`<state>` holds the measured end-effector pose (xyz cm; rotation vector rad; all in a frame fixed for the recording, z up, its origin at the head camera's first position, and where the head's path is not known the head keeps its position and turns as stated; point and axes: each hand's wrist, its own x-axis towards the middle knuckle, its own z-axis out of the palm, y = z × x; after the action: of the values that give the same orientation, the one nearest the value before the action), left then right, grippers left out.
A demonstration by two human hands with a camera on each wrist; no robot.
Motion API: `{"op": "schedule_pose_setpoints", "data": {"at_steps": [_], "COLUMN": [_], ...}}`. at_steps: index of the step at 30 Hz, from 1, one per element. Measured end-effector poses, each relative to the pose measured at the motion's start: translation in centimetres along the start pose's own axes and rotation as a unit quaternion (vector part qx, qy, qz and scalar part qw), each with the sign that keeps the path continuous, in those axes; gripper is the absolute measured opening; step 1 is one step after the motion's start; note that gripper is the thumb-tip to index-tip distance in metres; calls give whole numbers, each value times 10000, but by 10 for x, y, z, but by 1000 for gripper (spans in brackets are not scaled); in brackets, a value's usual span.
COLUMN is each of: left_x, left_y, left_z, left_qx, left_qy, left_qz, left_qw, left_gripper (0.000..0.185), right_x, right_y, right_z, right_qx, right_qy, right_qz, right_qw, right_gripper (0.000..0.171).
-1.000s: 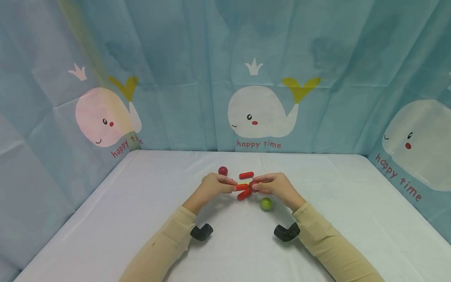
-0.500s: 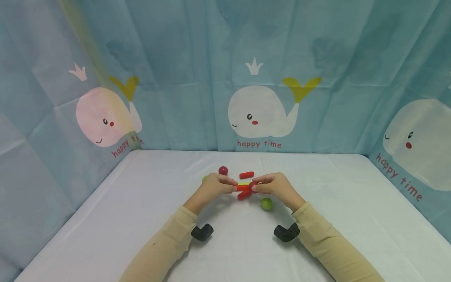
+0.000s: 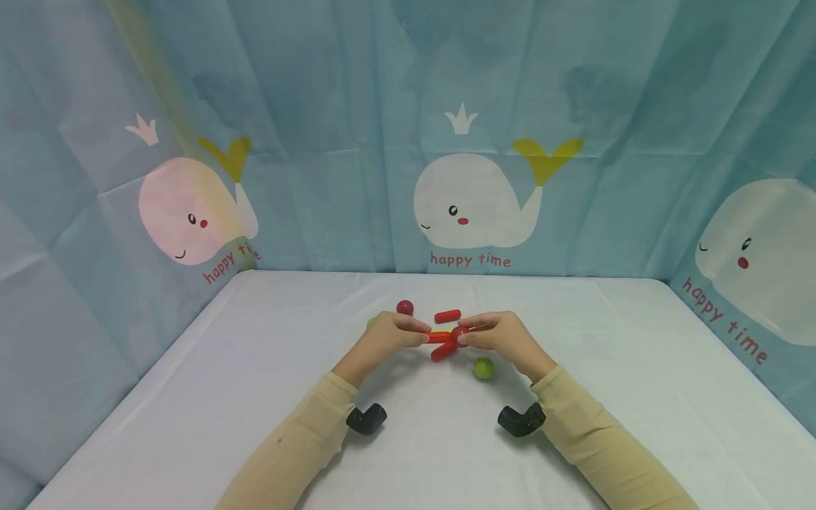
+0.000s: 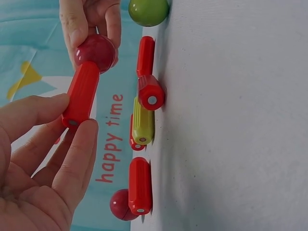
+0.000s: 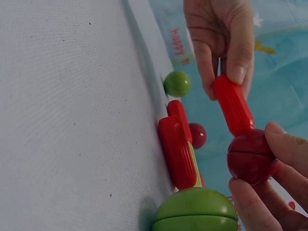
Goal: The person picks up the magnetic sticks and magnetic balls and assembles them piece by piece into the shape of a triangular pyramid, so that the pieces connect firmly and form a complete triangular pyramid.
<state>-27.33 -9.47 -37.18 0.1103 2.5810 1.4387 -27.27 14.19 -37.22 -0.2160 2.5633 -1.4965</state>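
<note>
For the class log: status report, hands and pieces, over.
Left hand pinches red rod. Right hand pinches dark red ball touching rod's end. Nothing between.

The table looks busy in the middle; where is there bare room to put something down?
The table is bare along its left side up to the curtain, along its right side past the right hand, and in a strip at the back edge. It is crowded around both hands: red sticks, a red ball and a green ball lie close together there.
</note>
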Motion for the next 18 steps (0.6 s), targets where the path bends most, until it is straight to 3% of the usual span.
{"op": "schedule_pose_setpoints", "data": {"at_steps": [12,18], "left_x": [-1,4], "left_y": [-1,-4], "left_z": [-11,-21], "left_qx": [-359,-321], "left_qy": [0,292], "left_qz": [104,-222], "left_qw": [9993,9988], "left_gripper": [30,31], "right_x": [0,0], "right_y": [0,0], "right_z": [-2,-1], "right_qx": [114,233], "right_qy": [26,-7], "right_qz": [95,120], "right_qw": [9999,9997], "right_gripper": [43,40]}}
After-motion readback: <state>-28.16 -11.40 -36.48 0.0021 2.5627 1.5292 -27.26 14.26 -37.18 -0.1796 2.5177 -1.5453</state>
